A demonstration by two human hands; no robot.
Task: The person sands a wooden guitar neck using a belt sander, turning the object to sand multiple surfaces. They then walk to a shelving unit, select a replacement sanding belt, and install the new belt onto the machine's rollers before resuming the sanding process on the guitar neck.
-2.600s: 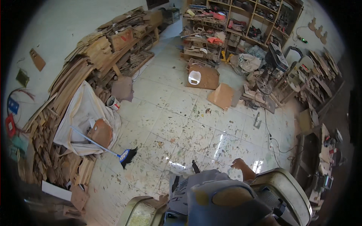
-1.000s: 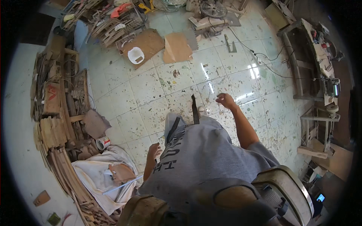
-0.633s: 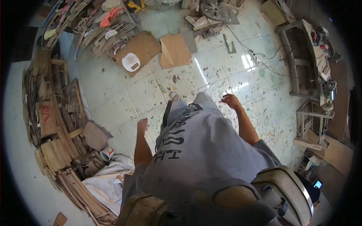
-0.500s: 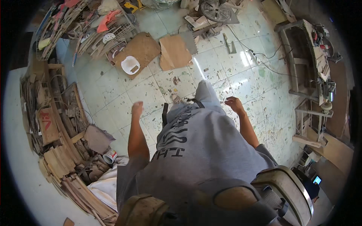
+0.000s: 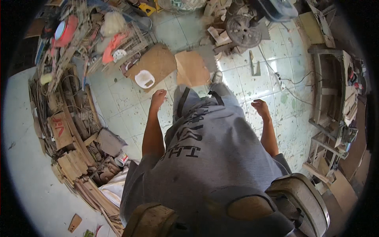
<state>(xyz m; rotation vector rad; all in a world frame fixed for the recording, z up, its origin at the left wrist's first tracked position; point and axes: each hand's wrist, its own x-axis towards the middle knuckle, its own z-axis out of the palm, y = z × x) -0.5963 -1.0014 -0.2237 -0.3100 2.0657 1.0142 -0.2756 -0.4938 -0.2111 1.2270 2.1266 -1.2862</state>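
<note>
My left hand (image 5: 158, 99) hangs in front of my left hip above the tiled floor, its fingers loosely bent with nothing seen in them. On the other side, my right hand (image 5: 259, 108) is held out past the hip, fingers slightly curled and apart, empty. Neither hand touches anything. Ahead of my feet lie a flat brown cardboard sheet (image 5: 192, 70) and a larger brown piece (image 5: 161, 59) with a white round plastic item (image 5: 144, 79) on it. One shoe (image 5: 216, 76) shows at the cardboard's right edge.
Stacked wood strips (image 5: 72, 166) and scrap line the left wall, with a small can (image 5: 121, 159) beside them. A wire rack (image 5: 136, 37) stands far left. A fan-like round grille (image 5: 243, 31) lies ahead. A power cable (image 5: 272, 71) crosses the floor near a wooden workbench (image 5: 327, 89).
I have stepped forward, and the cardboard is now nearer my feet. Both hands have swung slightly forward and to the right in view. Nothing was picked up.
</note>
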